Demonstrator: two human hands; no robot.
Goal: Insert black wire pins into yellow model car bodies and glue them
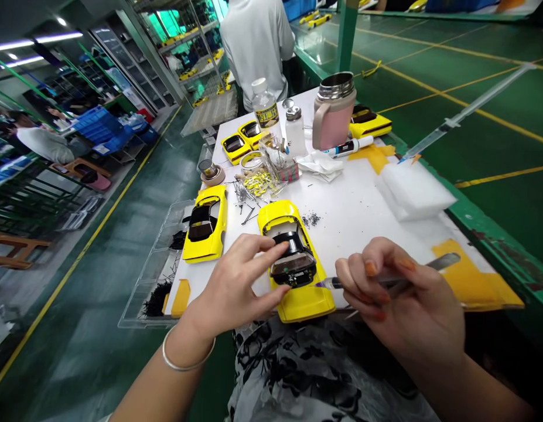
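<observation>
A yellow model car body (304, 302) lies on the white table in front of me, with a black window piece (293, 246) set in its roof opening. My left hand (236, 275) holds this piece, its fingertips on the top and its thumb at the lower edge. In my right hand (394, 287) is a slim syringe-like tool (333, 283), its purple tip close to the lower right corner of the window piece. A rounded flat metal end (446, 261) sticks out behind the same hand; whether it belongs to a second tool, I cannot tell.
Another yellow car body (205, 225) lies left, beside a clear plastic tray (139, 293) of small black parts. Further back are a bag of yellow parts (258, 183), a bottle (265, 108) and a pink mug (335, 111). A syringe (456, 120) rests on white foam (416, 187) at right.
</observation>
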